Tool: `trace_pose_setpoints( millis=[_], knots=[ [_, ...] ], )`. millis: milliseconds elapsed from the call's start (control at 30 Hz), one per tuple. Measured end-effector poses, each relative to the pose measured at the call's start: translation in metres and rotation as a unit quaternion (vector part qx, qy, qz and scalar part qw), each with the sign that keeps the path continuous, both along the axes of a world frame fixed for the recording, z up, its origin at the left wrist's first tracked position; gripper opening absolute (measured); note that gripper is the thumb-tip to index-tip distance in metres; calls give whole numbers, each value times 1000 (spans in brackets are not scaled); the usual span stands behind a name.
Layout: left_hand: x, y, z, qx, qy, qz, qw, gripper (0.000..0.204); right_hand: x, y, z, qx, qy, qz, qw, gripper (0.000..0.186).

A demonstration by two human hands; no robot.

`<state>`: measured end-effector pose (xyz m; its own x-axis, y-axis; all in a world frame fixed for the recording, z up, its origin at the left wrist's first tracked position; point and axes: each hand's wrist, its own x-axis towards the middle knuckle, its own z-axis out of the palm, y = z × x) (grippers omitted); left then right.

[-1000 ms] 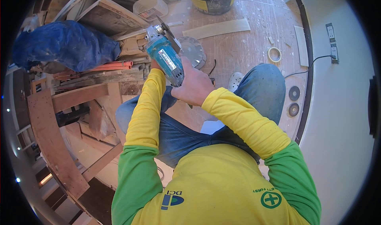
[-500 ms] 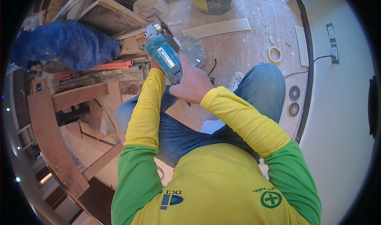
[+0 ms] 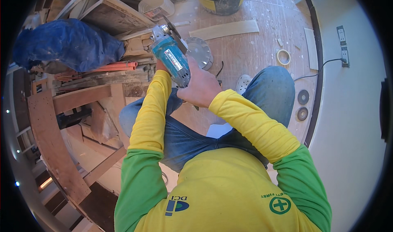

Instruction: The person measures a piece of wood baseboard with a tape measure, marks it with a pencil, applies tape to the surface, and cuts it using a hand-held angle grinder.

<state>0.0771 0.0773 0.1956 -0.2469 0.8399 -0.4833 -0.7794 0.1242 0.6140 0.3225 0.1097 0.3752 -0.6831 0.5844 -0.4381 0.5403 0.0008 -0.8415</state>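
Observation:
Out in front of my knees is a teal angle grinder (image 3: 172,60), tilted, its metal head at the upper left and a thin disc (image 3: 177,32) seen nearly edge-on. My right hand (image 3: 200,82) is closed around the rear of its body. Only a sliver of my left hand (image 3: 161,65) shows at the grinder's left side; its fingers are hidden behind the tool. On the floor just beyond lies a round, shiny, pale disc-like thing (image 3: 202,56), partly covered by the grinder and my right hand.
A blue tarp bundle (image 3: 67,43), orange pipes (image 3: 118,66) and a wooden frame (image 3: 57,138) crowd the left. Ahead stand a bucket (image 3: 219,2) and a flat strip (image 3: 224,29). To the right lie a tape roll (image 3: 283,57), two dark discs (image 3: 303,97) and a cord (image 3: 317,73) plugged into a wall outlet (image 3: 345,56).
The grinder and my right hand have shifted very slightly to the right. The hold of my right hand looks the same.

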Motion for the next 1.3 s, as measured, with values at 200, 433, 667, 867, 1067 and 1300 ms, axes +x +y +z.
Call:
trace_pose_setpoints(
  millis=[200, 433, 667, 867, 1067, 1300],
  knots=[
    [-2, -2, 2, 40, -68, -29, 996, 28, 1, -1, -1, 1, -6, 3, 1000, 93],
    [10, 10, 13, 10, -49, -25, 998, 35, 5, -2, -2, 14, 9, -5, 1000, 91],
    [14, 13, 19, -44, 24, -7, 999, 42, 6, -1, 1, 7, 1, 6, 1000, 88],
    [13, 13, 18, -35, 4, -12, 999, 44, 5, -1, -2, 19, 0, 5, 1000, 91],
    [6, 6, 20, 21, -84, -33, 996, 34, 5, -1, 3, 8, -4, 17, 1000, 93],
    [4, 6, 13, -45, 44, 9, 998, 37, 7, -3, 1, 8, -2, 20, 1000, 93]
  ],
)
